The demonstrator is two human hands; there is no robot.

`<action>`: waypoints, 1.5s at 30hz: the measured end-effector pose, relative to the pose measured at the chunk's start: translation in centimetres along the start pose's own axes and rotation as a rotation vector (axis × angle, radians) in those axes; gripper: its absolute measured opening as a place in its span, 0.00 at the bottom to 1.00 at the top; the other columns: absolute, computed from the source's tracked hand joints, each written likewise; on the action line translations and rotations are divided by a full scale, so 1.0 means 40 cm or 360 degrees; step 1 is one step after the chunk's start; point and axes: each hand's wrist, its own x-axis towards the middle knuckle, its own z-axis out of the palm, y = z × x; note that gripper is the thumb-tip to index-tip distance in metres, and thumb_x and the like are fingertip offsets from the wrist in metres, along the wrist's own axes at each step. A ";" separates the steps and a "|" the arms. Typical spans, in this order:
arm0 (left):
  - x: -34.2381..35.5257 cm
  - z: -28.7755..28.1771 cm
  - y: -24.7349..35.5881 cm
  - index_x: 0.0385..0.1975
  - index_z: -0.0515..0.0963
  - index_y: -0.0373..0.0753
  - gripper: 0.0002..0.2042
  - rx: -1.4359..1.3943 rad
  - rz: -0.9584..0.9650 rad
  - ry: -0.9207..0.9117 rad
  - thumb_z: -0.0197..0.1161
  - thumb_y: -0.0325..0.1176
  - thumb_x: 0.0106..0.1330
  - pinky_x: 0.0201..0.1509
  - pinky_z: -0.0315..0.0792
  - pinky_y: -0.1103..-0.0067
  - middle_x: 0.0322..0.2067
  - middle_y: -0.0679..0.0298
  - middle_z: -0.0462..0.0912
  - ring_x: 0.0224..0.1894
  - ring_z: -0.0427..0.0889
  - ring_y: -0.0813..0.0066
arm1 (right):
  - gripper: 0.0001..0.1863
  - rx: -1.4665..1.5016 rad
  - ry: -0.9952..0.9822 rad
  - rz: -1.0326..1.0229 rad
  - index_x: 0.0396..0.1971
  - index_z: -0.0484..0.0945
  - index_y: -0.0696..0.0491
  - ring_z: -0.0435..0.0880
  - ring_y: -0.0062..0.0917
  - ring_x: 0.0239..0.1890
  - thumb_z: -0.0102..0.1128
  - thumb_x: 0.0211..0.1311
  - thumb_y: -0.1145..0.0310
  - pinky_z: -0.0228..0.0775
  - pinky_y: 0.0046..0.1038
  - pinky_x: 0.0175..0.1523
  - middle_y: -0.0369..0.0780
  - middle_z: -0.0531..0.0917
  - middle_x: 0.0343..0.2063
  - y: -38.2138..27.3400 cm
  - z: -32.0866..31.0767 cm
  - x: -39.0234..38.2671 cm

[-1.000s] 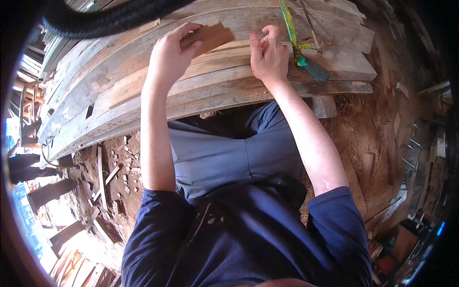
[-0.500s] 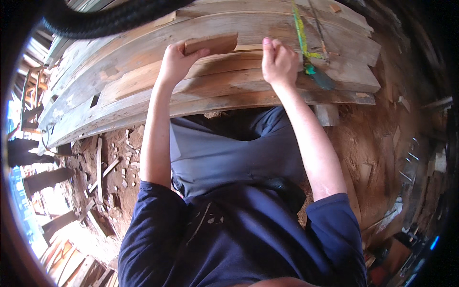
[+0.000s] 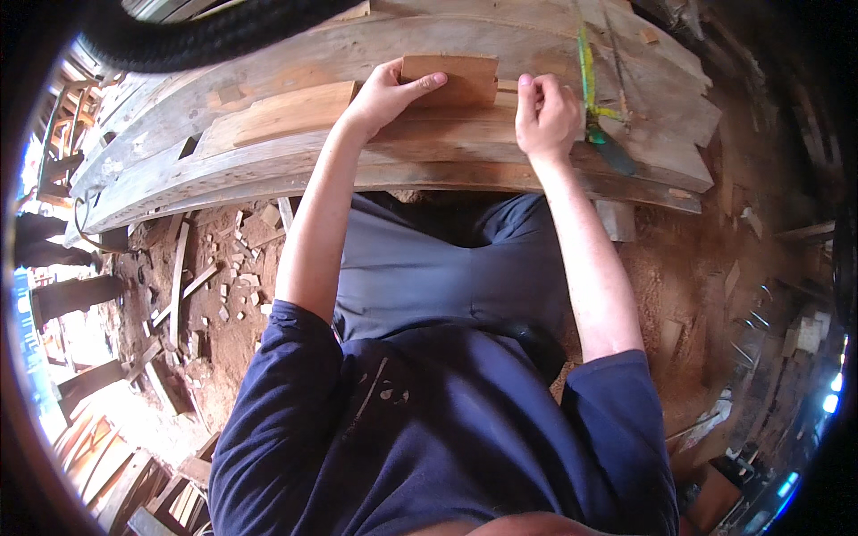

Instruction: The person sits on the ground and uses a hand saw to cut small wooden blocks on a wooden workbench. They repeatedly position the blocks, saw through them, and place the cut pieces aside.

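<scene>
Our left hand (image 3: 384,98) is clamped on a brown wood piece (image 3: 465,82) over the bench (image 3: 429,31). Our right hand (image 3: 549,116) is curled near it; we cannot tell if it holds anything.

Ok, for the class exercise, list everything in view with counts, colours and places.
Flat wooden block: one, brown, in the left hand
Long narrow-framed tool: one, yellow-green with dark green handle, beside the right hand
Weathered wooden planks: several, grey-brown, across the top
Smooth wooden board: at least one, light brown, left of the block
Wood strips and offcuts: many, pale, ground at left
Thick braided cord: one, black, upper left
Trousers: one pair, dark grey, middle
T-shirt: one, navy, lower middle
Hands: two, bare, over the planks; right one curled
</scene>
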 end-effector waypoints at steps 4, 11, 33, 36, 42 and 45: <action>-0.002 0.055 0.025 0.55 0.80 0.31 0.29 -0.0116 0.0126 -0.0160 0.76 0.50 0.65 0.60 0.74 0.74 0.49 0.58 0.88 0.52 0.83 0.73 | 0.18 0.0050 0.0282 -0.0085 0.34 0.78 0.53 0.80 0.40 0.44 0.63 0.69 0.52 0.70 0.40 0.50 0.43 0.81 0.36 -0.023 -0.091 -0.007; -0.009 0.054 0.038 0.58 0.79 0.28 0.35 -0.0112 -0.0019 -0.0310 0.77 0.54 0.62 0.63 0.72 0.75 0.53 0.54 0.86 0.56 0.81 0.71 | 0.42 -0.0887 -0.0750 0.0241 0.58 0.75 0.56 0.78 0.45 0.59 0.61 0.63 0.31 0.67 0.47 0.62 0.49 0.80 0.52 0.098 -0.341 -0.052; 0.030 0.047 -0.017 0.42 0.88 0.34 0.25 -0.0121 -0.0095 -0.0327 0.81 0.52 0.56 0.44 0.79 0.77 0.36 0.65 0.90 0.36 0.84 0.80 | 0.18 0.0018 -0.0778 0.0852 0.32 0.78 0.55 0.76 0.21 0.18 0.71 0.66 0.54 0.68 0.28 0.26 0.36 0.78 0.18 -0.140 -0.440 -0.003; 0.031 0.051 -0.024 0.40 0.88 0.33 0.26 -0.0148 -0.0117 -0.0308 0.82 0.52 0.56 0.42 0.79 0.76 0.35 0.65 0.90 0.35 0.84 0.80 | 0.16 0.1145 -0.0341 0.1110 0.29 0.71 0.47 0.65 0.09 0.16 0.74 0.65 0.66 0.57 0.16 0.22 0.24 0.69 0.18 -0.166 -0.425 -0.026; 0.024 0.053 -0.011 0.41 0.87 0.32 0.27 -0.0153 -0.0049 -0.0254 0.83 0.51 0.55 0.41 0.80 0.76 0.35 0.63 0.90 0.35 0.84 0.80 | 0.18 0.1464 -0.0384 0.1093 0.26 0.71 0.46 0.68 0.11 0.14 0.76 0.64 0.63 0.58 0.19 0.20 0.26 0.71 0.16 -0.175 -0.320 -0.066; 0.007 0.049 0.009 0.45 0.87 0.33 0.25 -0.0126 -0.0095 -0.0299 0.81 0.49 0.58 0.44 0.80 0.76 0.38 0.63 0.90 0.38 0.85 0.79 | 0.14 0.1910 -0.0459 0.1123 0.29 0.72 0.48 0.70 0.14 0.17 0.71 0.69 0.64 0.61 0.21 0.23 0.28 0.72 0.18 -0.162 -0.276 -0.104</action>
